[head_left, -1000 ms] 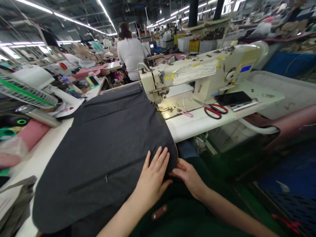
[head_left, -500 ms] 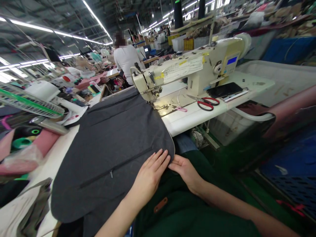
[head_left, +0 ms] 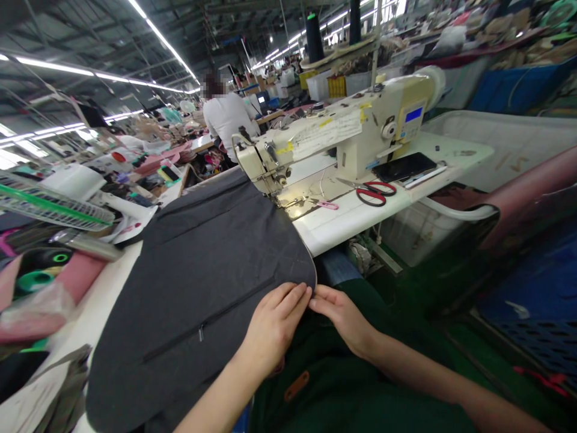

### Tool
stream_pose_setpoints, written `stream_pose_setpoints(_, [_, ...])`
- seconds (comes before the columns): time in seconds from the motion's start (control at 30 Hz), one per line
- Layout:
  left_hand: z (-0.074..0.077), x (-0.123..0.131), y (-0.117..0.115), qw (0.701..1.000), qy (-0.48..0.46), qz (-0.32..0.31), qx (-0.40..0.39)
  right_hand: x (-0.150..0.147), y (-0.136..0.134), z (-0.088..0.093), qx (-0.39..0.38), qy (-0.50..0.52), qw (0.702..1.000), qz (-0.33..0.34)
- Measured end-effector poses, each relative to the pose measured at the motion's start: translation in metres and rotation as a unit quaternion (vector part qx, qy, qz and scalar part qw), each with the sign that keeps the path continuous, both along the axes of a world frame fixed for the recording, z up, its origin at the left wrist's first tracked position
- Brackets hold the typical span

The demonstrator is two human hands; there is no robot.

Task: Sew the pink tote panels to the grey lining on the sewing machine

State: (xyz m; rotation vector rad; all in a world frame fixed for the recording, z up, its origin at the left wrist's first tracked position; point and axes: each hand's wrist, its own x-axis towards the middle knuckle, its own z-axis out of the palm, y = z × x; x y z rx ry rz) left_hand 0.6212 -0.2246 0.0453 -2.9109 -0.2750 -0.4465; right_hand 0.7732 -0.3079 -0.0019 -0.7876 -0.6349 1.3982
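A large dark grey fabric panel [head_left: 198,264] with a zipper [head_left: 201,332] lies over the white table and reaches the sewing machine [head_left: 315,135]. My left hand [head_left: 273,328] rests on the panel's near rounded edge, fingers together and curled over the rim. My right hand [head_left: 342,316] meets it at the same edge, its fingertips pinching the fabric's border from the right. Green cloth [head_left: 351,385] lies across my lap below both hands.
Red-handled scissors [head_left: 374,192], a dark phone [head_left: 403,166] and a pink clip [head_left: 328,205] lie on the machine table. Pink rolls [head_left: 79,276], a mesh tray [head_left: 49,204] and clutter sit at left. Another person [head_left: 225,117] sits beyond. A white bin [head_left: 509,144] stands at right.
The view has shifted, so the machine sits further left. My left hand's fingers have curled from flat onto the panel's edge, and both hands have closed together there.
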Motion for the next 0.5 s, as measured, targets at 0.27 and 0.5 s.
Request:
stream_pose_setpoints(0.27, [0.0, 0.004, 0.003, 0.996, -0.08, -0.017, -0.019, 0.006, 0.004, -0.011, 0.05, -0.091, 0.995, 0.002])
stream_pose_setpoints(0.5, [0.007, 0.006, 0.002, 0.995, -0.096, -0.009, -0.024, 0.024, 0.009, -0.015, 0.129, -0.462, 0.844, -0.239])
